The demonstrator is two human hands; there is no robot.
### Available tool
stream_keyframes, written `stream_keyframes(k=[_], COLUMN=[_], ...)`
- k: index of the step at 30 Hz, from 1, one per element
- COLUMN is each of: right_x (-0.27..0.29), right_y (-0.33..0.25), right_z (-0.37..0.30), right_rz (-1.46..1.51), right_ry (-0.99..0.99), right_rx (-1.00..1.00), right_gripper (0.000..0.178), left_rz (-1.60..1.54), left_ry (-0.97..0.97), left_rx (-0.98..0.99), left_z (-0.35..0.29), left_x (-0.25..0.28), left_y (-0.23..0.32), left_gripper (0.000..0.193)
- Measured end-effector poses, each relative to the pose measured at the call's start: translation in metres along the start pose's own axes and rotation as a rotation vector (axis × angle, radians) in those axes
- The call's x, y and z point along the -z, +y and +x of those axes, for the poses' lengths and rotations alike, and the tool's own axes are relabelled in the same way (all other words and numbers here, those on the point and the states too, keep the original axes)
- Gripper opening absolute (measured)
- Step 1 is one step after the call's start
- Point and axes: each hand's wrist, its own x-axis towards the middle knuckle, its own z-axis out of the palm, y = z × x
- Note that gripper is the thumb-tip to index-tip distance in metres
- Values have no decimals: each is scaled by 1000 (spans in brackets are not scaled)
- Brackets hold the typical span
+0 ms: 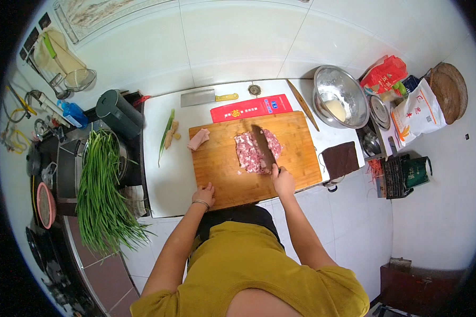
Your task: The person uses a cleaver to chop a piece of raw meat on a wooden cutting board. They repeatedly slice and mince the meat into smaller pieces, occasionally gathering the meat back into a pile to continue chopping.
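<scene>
Chopped pink meat (248, 153) lies in a flat heap on the wooden cutting board (217, 179). My right hand (284, 180) is closed around the handle of a dark-bladed kitchen knife (263, 143), whose blade crosses the meat. At the board's near left corner rests my left hand (204, 195), fingers stretched over the edge and holding nothing. A pale pink piece of meat (198, 139) sits by the board's far left edge. Left of the board are a green onion (166, 134) and a piece of ginger (170, 134).
Behind the board lie a cleaver (198, 98), a red cardboard sleeve (251, 108) and a long wooden stick (303, 105). A steel bowl (322, 87) stands at the far right, near a white bag (419, 113). Green chives (103, 195) heap over the sink at left, beside a dark pitcher (119, 112).
</scene>
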Motion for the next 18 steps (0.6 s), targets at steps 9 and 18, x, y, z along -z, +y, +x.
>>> stream_keyframes(k=[9,18], right_x=[-33,-84], right_y=[21,39], right_z=[10,8], right_rz=[-116,-5], right_ry=[65,55], right_rx=[45,-34], right_gripper=[43,41], left_rz=[-52,6], left_ry=[-29,-46], left_rx=[-33,-25], left_z=[0,0], left_x=[3,9], left_y=[-4,-3], left_gripper=[55,54])
